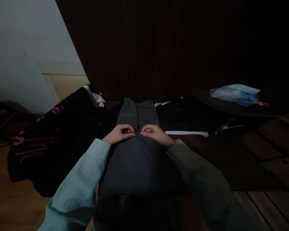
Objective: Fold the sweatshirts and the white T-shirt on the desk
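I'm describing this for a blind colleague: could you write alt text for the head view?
A person's left hand and right hand pinch grey cloth, fingertips close together, in dim light. Black fabric with pink markings lies to the left; a white-and-blue packet is at right.

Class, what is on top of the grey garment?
The left hand and right hand, both pinching the grey garment; the fabric directly beneath them is hidden.

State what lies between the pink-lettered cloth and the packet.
In the head view: grey garment, left hand and right hand pinching it, dark cloth to its right.
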Demonstrator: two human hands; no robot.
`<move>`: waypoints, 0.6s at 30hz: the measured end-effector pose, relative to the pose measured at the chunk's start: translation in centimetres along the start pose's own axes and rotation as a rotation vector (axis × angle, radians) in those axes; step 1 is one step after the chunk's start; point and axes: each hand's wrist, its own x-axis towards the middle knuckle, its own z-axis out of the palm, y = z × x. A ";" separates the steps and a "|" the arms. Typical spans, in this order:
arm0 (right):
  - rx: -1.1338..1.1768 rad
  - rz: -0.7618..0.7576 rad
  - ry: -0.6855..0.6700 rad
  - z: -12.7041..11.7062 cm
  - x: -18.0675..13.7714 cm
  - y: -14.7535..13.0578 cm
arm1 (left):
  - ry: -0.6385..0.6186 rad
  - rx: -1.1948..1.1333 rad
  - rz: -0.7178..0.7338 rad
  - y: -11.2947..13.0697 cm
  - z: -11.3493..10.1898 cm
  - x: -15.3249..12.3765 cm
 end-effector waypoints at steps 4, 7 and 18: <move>-0.105 0.055 0.160 0.0 0.4 1.1 | -0.071 0.052 0.011 -0.2 -0.1 0.2; -0.241 0.064 0.204 -0.2 0.3 1.6 | -0.045 0.099 0.007 -0.7 0.2 0.2; -0.580 -0.100 -0.110 -2.5 -0.5 0.4 | -0.109 0.328 -0.003 -0.5 0.2 0.1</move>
